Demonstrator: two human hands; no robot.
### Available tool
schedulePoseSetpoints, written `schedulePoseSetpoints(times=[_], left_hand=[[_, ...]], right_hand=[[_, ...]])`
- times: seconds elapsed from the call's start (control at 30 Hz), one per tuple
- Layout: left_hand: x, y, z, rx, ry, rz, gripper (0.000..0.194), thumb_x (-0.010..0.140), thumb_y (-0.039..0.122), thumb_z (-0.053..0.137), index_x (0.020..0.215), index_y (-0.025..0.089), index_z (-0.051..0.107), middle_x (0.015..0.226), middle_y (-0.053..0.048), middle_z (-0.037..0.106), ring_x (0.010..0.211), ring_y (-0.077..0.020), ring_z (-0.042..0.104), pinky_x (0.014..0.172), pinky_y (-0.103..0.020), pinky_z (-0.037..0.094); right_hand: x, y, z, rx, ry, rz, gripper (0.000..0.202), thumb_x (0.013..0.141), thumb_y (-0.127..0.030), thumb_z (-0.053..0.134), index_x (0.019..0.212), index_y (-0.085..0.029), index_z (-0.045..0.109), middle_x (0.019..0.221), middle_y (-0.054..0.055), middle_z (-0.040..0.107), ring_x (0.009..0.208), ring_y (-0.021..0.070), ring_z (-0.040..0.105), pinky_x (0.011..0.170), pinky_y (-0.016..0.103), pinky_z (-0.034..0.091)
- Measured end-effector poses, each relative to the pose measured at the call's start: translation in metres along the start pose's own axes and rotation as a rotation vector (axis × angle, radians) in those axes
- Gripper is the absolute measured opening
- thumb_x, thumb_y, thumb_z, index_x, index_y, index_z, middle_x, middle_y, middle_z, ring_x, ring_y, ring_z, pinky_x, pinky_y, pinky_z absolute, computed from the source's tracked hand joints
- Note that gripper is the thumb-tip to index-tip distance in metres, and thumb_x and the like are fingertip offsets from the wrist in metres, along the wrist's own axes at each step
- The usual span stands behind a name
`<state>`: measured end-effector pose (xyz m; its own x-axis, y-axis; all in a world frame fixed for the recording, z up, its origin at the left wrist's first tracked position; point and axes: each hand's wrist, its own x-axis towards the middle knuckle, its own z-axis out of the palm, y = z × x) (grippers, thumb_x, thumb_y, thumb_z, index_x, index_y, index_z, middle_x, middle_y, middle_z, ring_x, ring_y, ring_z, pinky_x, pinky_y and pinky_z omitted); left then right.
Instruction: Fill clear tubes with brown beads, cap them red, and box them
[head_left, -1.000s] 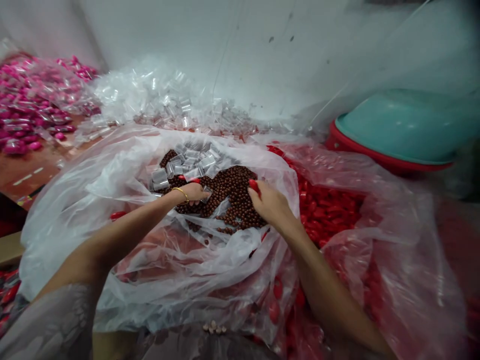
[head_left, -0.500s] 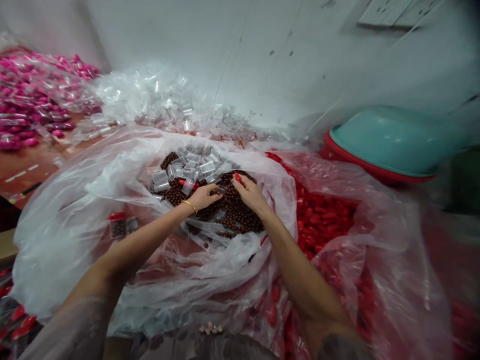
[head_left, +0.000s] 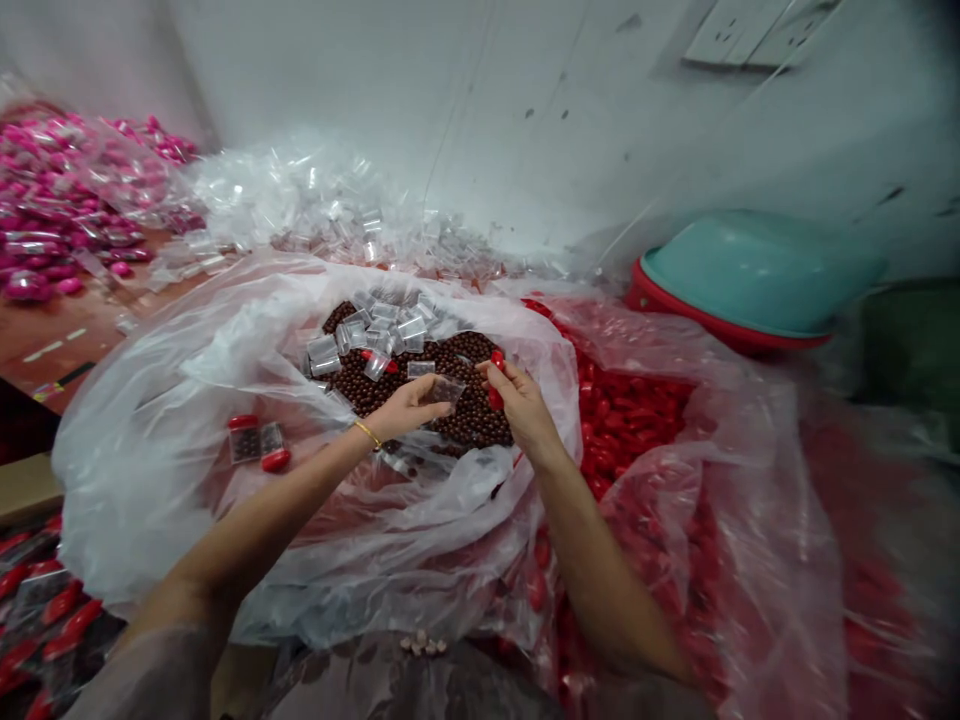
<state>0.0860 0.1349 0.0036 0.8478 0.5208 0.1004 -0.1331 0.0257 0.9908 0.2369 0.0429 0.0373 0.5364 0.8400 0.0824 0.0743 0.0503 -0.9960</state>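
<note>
My left hand [head_left: 414, 403] holds a clear plastic container [head_left: 448, 390] over a heap of brown beads [head_left: 471, 412]. Pinched in my right hand [head_left: 521, 400] is a red cap [head_left: 496, 380], just right of the container and apart from it. The beads lie in a translucent white plastic bag [head_left: 187, 370]. Several clear containers [head_left: 382, 325] rest on the beads at the back left, with a red piece among them. Two bead-filled containers with red caps [head_left: 244, 440] lie on the bag, left of my left forearm.
Many red caps [head_left: 630, 410] fill a clear bag at the right. Teal and red basins [head_left: 772, 270] stand behind it. Pink pieces [head_left: 67, 200] and clear plastic containers [head_left: 300, 190] are piled along the wall. More red-capped containers [head_left: 60, 610] lie at the lower left.
The clear container now shows in my left hand, and my right hand has moved slightly right with the red cap. The second container on the bag now shows its red cap. The view has shifted slightly.
</note>
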Motion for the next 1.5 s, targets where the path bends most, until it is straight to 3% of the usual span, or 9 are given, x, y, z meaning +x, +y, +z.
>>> schedulePoseSetpoints(times=[0.17,0.3,0.4,0.5,0.6,0.77,1.17,1.37,1.5], left_hand=[[-0.028,0.011,0.022,-0.123,-0.141,-0.12,0.038,0.071,0.045,0.067,0.086,0.014,0.051,0.076,0.0,0.058,0.069,-0.0112,0.056,0.068,-0.027,0.047],[-0.041,0.01,0.041,-0.181,-0.162,-0.17,0.039,0.071,0.045,0.067,0.087,0.014,0.049,0.08,-0.003,0.059,0.066,-0.011,0.058,0.063,-0.025,0.046],[-0.042,0.004,0.052,-0.222,-0.141,-0.15,0.04,0.071,0.044,0.067,0.09,0.013,0.05,0.079,-0.003,0.059,0.066,-0.0103,0.057,0.06,-0.023,0.045],[-0.041,0.002,0.058,-0.272,-0.091,-0.095,0.043,0.07,0.043,0.067,0.096,0.014,0.05,0.079,-0.002,0.057,0.065,-0.0099,0.056,0.058,-0.022,0.045],[-0.042,0.005,0.059,-0.301,-0.033,-0.051,0.044,0.071,0.041,0.066,0.102,0.014,0.05,0.079,0.0,0.056,0.062,-0.0087,0.054,0.058,-0.022,0.044],[-0.048,0.007,0.055,-0.288,-0.058,-0.023,0.038,0.075,0.039,0.063,0.099,0.013,0.05,0.072,0.001,0.055,0.054,-0.0062,0.049,0.052,-0.02,0.041],[-0.057,0.007,0.063,-0.164,-0.103,-0.12,0.039,0.077,0.052,0.057,0.081,0.014,0.046,0.06,0.004,0.05,0.042,-0.0034,0.041,0.039,-0.016,0.031],[-0.059,0.013,0.059,-0.084,-0.136,-0.123,0.04,0.077,0.054,0.054,0.075,0.015,0.045,0.056,0.005,0.047,0.044,-0.0047,0.039,0.04,-0.017,0.032],[-0.061,0.011,0.06,0.04,-0.135,-0.094,0.036,0.075,0.049,0.056,0.081,0.014,0.048,0.061,0.004,0.048,0.052,-0.0069,0.042,0.048,-0.019,0.036]], right_hand=[[-0.011,-0.011,-0.004,0.35,-0.149,0.145,0.04,0.065,-0.053,0.069,0.086,-0.02,0.061,0.073,-0.005,0.059,0.045,0.0043,0.047,0.034,0.017,0.036],[-0.024,-0.007,-0.003,0.525,-0.046,0.156,0.042,0.057,-0.043,0.079,0.087,-0.023,0.06,0.074,-0.005,0.065,0.061,0.0104,0.063,0.052,0.022,0.052],[-0.035,-0.002,0.006,0.612,0.036,0.078,0.035,0.061,-0.041,0.078,0.083,-0.023,0.057,0.084,-0.003,0.069,0.08,0.0138,0.067,0.068,0.025,0.054],[-0.048,0.003,0.016,0.632,0.045,0.072,0.027,0.067,-0.04,0.073,0.08,-0.024,0.056,0.088,-0.002,0.07,0.084,0.0149,0.066,0.063,0.024,0.053],[-0.06,0.011,0.018,0.54,0.052,0.039,0.02,0.071,-0.039,0.069,0.078,-0.024,0.058,0.087,-0.001,0.07,0.079,0.0154,0.066,0.057,0.024,0.05],[-0.074,0.017,0.002,0.052,0.156,-0.31,0.007,0.071,-0.024,0.07,0.078,-0.023,0.068,0.085,-0.001,0.068,0.087,0.0132,0.062,0.083,0.028,0.048],[-0.083,0.007,-0.028,-0.588,-0.122,-0.891,0.048,0.075,-0.005,0.062,0.118,-0.027,0.061,0.099,0.005,0.071,0.088,0.0172,0.066,0.083,0.036,0.054],[-0.101,0.001,-0.029,-0.634,-0.162,-0.876,0.057,0.076,-0.003,0.06,0.128,-0.025,0.053,0.11,0.007,0.067,0.098,0.0179,0.064,0.086,0.035,0.054],[-0.108,0.0,-0.026,-0.561,-0.163,-0.765,0.038,0.081,-0.009,0.056,0.116,-0.022,0.06,0.107,0.008,0.068,0.098,0.0182,0.064,0.085,0.034,0.053]])
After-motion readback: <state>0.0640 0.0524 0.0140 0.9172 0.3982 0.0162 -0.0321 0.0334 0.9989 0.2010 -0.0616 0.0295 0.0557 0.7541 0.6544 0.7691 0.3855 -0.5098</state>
